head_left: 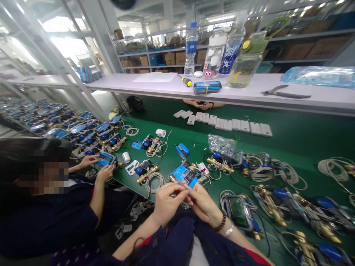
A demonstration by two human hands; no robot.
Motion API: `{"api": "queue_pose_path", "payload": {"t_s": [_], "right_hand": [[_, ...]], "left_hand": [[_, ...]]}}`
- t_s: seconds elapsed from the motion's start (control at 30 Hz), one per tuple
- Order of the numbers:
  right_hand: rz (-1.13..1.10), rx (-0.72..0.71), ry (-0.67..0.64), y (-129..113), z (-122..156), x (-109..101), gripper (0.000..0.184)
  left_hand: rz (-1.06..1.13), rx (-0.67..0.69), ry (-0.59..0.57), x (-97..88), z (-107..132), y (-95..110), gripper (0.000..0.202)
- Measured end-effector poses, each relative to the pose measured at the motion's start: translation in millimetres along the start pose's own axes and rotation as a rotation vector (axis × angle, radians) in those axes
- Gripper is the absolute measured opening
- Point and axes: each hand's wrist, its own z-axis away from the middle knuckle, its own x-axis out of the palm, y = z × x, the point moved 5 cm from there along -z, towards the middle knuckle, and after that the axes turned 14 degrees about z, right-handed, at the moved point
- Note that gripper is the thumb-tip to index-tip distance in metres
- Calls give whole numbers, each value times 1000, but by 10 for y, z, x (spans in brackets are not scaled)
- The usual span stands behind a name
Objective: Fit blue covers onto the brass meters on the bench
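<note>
Fingers [181,191] of left hand [166,202], right hand [204,205] pinch blue module [184,176] at table [291,137] edge.

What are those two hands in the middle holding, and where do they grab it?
The left hand and right hand together hold a blue meter unit, pinching its near edge with their fingertips.

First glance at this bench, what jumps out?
Centre bottom, the left hand and right hand pinch a blue meter over the green mat. Brass meters with coiled cables crowd the right; a co-worker at left handles another blue unit.
</note>
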Motion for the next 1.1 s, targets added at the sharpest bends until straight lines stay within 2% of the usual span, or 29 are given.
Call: {"api": "queue_pose_path", "payload": {"t_s": [0.17,0.27,0.37,0.5,0.57,0.73,0.8,0.9,0.97,1.03,1.1], "right_hand": [[-3,-110,128,-106,34,-20,39],[-42,-79,117,-127,45,5,41],[-63,-34,98,-119,40,28,39],[-70,-53,102,-102,17,36,38],[-53,-107,147,-99,11,17,37],[123,-337,437,-141,85,-99,31],[225,-394,459,-170,101,-101,29],[287,-430,401,-226,66,-124,29],[286,-452,407,-284,41,-193,44],[318,-494,485,-350,52,-269,70],[431,-532,464,-390,68,-237,87]], "left_hand": [[-74,180,-4,-13,18,73,12],[-67,208,-16,-18,23,71,14],[-75,165,-9,-37,19,44,14],[-68,120,-13,-46,13,17,14],[-65,114,-4,-40,9,17,14],[-13,25,-7,26,-18,-23,17],[57,-48,-17,47,-35,-79,19],[157,-145,-31,32,-68,-176,23],[143,-152,16,-43,-100,-206,25],[30,-86,95,-140,-132,-169,23],[-94,8,86,-172,-155,-88,23]]}}
